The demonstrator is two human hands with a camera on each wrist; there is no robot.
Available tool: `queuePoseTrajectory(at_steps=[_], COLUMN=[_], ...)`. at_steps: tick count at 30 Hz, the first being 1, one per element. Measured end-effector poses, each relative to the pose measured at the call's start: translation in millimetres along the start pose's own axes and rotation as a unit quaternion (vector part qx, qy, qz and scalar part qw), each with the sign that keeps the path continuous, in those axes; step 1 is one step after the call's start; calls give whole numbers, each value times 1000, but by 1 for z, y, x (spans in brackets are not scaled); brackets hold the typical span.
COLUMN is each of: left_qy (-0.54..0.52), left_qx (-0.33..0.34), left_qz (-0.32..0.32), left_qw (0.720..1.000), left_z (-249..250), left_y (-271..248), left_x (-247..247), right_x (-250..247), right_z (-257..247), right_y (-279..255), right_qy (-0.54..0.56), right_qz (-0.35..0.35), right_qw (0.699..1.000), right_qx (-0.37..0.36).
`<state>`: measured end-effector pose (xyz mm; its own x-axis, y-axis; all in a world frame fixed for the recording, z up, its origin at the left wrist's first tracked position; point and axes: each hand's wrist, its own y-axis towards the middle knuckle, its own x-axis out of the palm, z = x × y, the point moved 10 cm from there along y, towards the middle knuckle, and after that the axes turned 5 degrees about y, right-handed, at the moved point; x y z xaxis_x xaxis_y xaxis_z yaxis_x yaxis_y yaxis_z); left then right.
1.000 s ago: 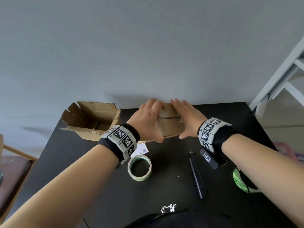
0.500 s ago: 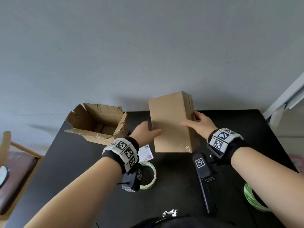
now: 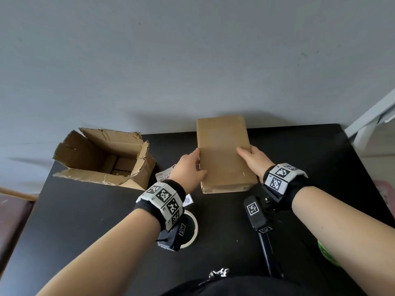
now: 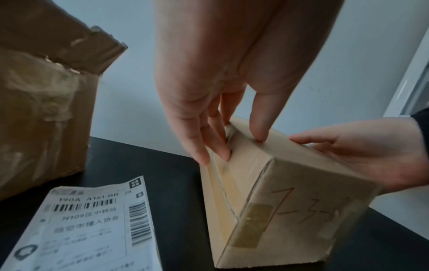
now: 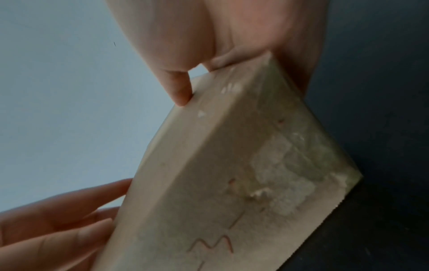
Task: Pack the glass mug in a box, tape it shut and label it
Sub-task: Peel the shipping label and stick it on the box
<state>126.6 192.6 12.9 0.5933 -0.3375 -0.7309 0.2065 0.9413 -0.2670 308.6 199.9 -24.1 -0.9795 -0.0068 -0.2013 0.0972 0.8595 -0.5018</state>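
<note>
A closed brown cardboard box lies flat on the black table. My left hand grips its left side, thumb on top and fingers down the side wall. My right hand grips the right side, thumb on the top face. The box's near end carries red handwriting and clear tape along a seam. A white shipping label with barcodes lies just left of the box. No glass mug is in view.
A torn, open cardboard box stands at the back left. A roll of tape lies under my left wrist. A black pen-like tool lies under my right wrist, and a green roll at the right. A wall runs behind the table.
The box, first held at the table's far edge and then tilted up on end, now lies flat on the table. Both hands have moved to its long sides.
</note>
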Motion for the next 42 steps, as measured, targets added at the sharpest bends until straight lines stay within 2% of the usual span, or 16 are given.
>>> queuePoseTrajectory(at_steps=[5,7,8,9,11,12,13,17,20,26,30,34,37,42], left_qy=[-3,-20,-25,-16,26,57,96,203,243,269,256,218,171,69], left_qx=[-5,-3,-4,-14,-58,-87,-117,-177,-189,-179,-202,-196,-168,-106], left_qz=[4,11,18,24,28,29,26,-14,-40,-41,-37,0,25,115], left_qw=[1000,1000,1000,999,998,994,988,963,951,945,945,956,971,985], left_z=[-4,-8,-13,-22,-49,-64,-78,-109,-120,-124,-129,-127,-113,-73], left_y=[6,5,4,3,4,4,3,-2,-1,9,7,9,8,-3], left_x=[4,5,4,4,4,3,2,-1,3,4,0,-9,-15,-50], right_x=[3,1,1,7,33,42,46,46,47,47,47,47,46,46], right_z=[3,-1,-9,-19,-30,-29,-27,-24,-24,-23,-23,-23,-24,-28], right_y=[8,4,-2,-9,-23,-25,-26,-23,-24,-25,-26,-25,-27,-28], right_qy=[-75,-137,-199,-287,-458,-504,-528,-547,-550,-561,-564,-567,-562,-548], right_qz=[10,49,74,89,76,62,56,59,61,63,68,67,67,52], right_qw=[997,989,974,946,861,833,819,810,808,800,798,796,799,812], right_qx=[-20,-41,-74,-121,-208,-221,-217,-203,-203,-201,-201,-200,-203,-193])
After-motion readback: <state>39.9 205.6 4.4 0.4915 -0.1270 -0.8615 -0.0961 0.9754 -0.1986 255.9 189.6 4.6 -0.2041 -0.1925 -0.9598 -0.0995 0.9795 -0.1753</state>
